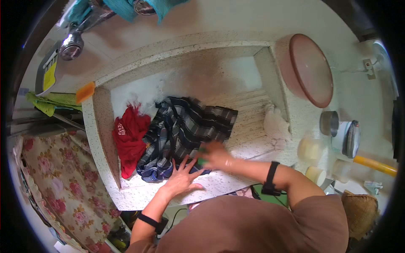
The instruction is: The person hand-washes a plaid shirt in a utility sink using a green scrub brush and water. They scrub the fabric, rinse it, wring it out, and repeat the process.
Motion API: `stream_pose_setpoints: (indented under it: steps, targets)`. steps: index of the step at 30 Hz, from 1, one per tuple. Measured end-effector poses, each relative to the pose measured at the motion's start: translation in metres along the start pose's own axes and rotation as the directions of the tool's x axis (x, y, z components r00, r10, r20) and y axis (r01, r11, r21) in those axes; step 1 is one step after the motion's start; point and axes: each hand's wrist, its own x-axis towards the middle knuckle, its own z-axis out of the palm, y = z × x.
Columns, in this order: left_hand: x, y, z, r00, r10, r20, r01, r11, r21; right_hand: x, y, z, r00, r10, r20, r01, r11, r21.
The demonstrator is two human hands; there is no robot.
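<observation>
A dark plaid garment in black, grey and blue lies spread in the speckled stone sink, its near edge over the front ledge. My left hand rests on that near edge, fingers spread flat, holding the cloth down. Just to its right, my right hand is closed around a small green scrubbing tool, pressed against the garment. Motion blurs this hand, and most of the green tool is hidden beneath it. A red garment with white print lies crumpled against the plaid cloth on the left.
Ridged washboard stone and a whitish cloth are at the sink's right. A pink basin leans on the wall there, near a metal bowl. An orange sponge sits on the left rim. A floral curtain hangs at left.
</observation>
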Motion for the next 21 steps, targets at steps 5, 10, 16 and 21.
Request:
stream_pose_setpoints:
  steps: [5, 10, 16, 21]
  targets:
    - [-0.007, -0.005, 0.005, 0.996, -0.008, -0.086, 0.003, 0.998, -0.061, 0.049, 0.115, -0.027, 0.877, 0.481, -0.015, -0.461, 0.830, -0.314]
    - [-0.004, -0.002, -0.002, 0.998, -0.023, -0.063, 0.019, 0.999, -0.049, 0.037, 0.065, 0.016, 0.969, 0.141, 0.204, -0.177, 0.969, 0.169]
    - [-0.005, -0.005, 0.002, 0.994, -0.030, -0.107, 0.024, 0.998, -0.056, 0.059, 0.150, 0.072, 0.976, 0.130, -0.175, -0.155, 0.978, -0.139]
    - [0.005, 0.011, -0.002, 0.961, -0.130, -0.246, 0.109, 0.989, -0.098, 0.067, 0.311, 0.005, 0.755, 0.642, -0.130, -0.638, 0.674, -0.372]
